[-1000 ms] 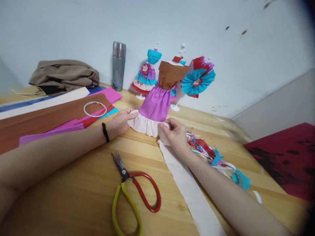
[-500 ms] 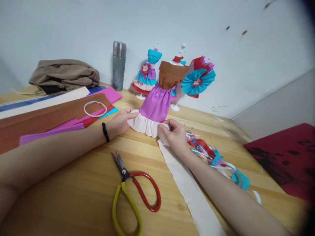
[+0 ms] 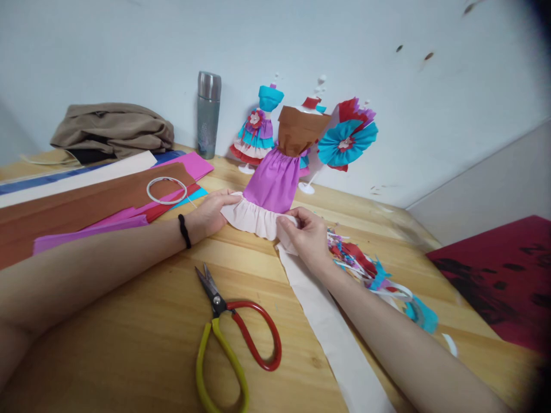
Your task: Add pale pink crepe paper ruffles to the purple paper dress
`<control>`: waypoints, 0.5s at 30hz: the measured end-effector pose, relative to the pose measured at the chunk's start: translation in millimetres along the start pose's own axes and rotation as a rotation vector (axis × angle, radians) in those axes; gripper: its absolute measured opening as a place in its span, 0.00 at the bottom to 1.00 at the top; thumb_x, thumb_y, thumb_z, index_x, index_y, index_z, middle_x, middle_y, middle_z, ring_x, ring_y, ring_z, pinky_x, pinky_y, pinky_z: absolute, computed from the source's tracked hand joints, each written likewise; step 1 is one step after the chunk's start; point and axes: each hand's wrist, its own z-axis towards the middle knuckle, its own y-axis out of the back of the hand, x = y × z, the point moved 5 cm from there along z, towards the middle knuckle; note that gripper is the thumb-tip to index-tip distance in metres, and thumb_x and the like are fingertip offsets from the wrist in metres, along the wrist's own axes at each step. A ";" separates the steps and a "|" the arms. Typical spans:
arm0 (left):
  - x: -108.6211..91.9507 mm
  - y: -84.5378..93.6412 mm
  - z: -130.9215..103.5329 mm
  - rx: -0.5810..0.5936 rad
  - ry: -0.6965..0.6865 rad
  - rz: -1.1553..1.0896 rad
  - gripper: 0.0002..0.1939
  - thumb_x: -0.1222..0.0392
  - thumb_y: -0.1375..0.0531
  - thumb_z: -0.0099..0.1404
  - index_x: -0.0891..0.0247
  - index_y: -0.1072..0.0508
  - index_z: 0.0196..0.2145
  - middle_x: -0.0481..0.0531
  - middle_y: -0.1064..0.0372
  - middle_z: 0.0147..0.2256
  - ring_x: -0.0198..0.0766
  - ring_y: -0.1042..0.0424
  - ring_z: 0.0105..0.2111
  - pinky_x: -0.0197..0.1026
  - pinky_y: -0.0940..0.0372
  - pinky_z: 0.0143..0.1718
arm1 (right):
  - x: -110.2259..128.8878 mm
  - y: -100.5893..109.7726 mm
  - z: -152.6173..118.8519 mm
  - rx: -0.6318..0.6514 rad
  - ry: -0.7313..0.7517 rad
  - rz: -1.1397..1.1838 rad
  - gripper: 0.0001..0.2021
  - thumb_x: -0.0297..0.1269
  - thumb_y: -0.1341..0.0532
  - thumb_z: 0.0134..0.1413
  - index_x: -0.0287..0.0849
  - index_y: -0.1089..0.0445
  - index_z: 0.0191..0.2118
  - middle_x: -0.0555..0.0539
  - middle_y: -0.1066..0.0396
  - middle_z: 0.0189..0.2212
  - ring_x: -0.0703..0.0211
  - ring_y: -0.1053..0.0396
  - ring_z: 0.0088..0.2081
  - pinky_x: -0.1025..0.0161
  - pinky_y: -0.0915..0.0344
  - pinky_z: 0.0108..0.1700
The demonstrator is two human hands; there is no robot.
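Head view: a doll-sized paper dress (image 3: 275, 180) is seen near the far middle of the surface (image 3: 163, 344), its top leaning slightly right, its base hidden. Bodice brown, folded over in a wide band at the top; red collar above; skirt purple, finely gathered at the waist and flared below. Hem edged by a pale pink ruffle (image 3: 253, 219), wavy and crimped. Ruffle's left end pinched between thumb and fingers of the left hand (image 3: 213, 213), closed on it; its right part gripped by thumb and fingertips of the right hand (image 3: 306, 232), also closed. From beneath the right hand a flat pale strip (image 3: 331, 327) is run toward the near edge; whether joined to the ruffle cannot be told. Scissors (image 3: 217, 305) laid nearer, blades slightly parted.
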 end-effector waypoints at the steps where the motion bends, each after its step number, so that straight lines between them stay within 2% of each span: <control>1: 0.0 -0.1 -0.3 -0.002 0.000 -0.001 0.05 0.67 0.35 0.53 0.66 0.30 0.26 0.51 0.31 0.26 0.35 0.31 0.27 0.40 0.36 0.35 | -0.1 0.2 0.1 -0.001 0.001 -0.001 0.08 0.40 0.38 0.47 0.40 0.29 0.25 0.53 0.32 0.20 0.64 0.40 0.23 0.65 0.44 0.28; 15: -1.2 -1.0 -2.1 -0.012 -0.007 0.031 0.06 0.67 0.35 0.53 0.66 0.31 0.25 0.49 0.33 0.25 0.35 0.32 0.25 0.41 0.36 0.33 | 2.4 -0.9 -2.4 0.001 0.049 -0.032 0.08 0.39 0.40 0.48 0.41 0.28 0.26 0.52 0.31 0.20 0.63 0.38 0.24 0.65 0.43 0.28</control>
